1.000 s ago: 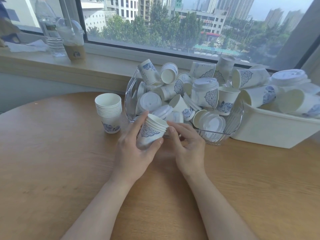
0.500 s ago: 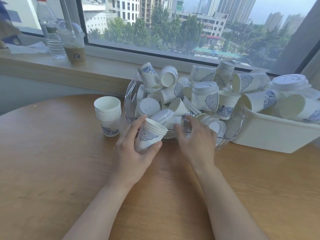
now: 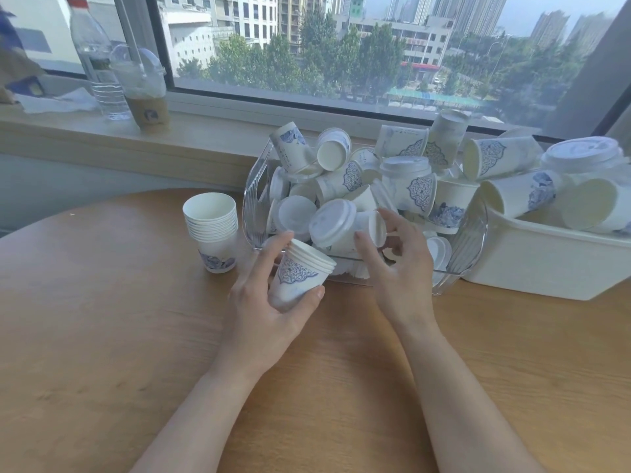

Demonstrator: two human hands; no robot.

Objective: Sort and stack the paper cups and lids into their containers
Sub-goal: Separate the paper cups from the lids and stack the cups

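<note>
Since the earlier frames my right hand point(image 3: 396, 268) has risen from the front edge of the clear bin point(image 3: 254, 196) to the heap inside, its fingers point(image 3: 392, 218) now curling around a small cup point(image 3: 370, 227) lying on its side next to a white lid point(image 3: 333, 221); whether they already pinch it I cannot tell. My left hand point(image 3: 269, 298) grips a short nested stack of patterned cups point(image 3: 300, 274), thumb on one wall and fingers on the other, tilted mouth-first toward the bin, presumably so the next cup slides straight in. A taller finished stack point(image 3: 213, 230) stands upright on the wooden table point(image 3: 102, 336), just left of the bin. Unsorted cups and lids overflow the bin and the white tub point(image 3: 546, 271) to its right, so I judge the sorting far from done.
</note>
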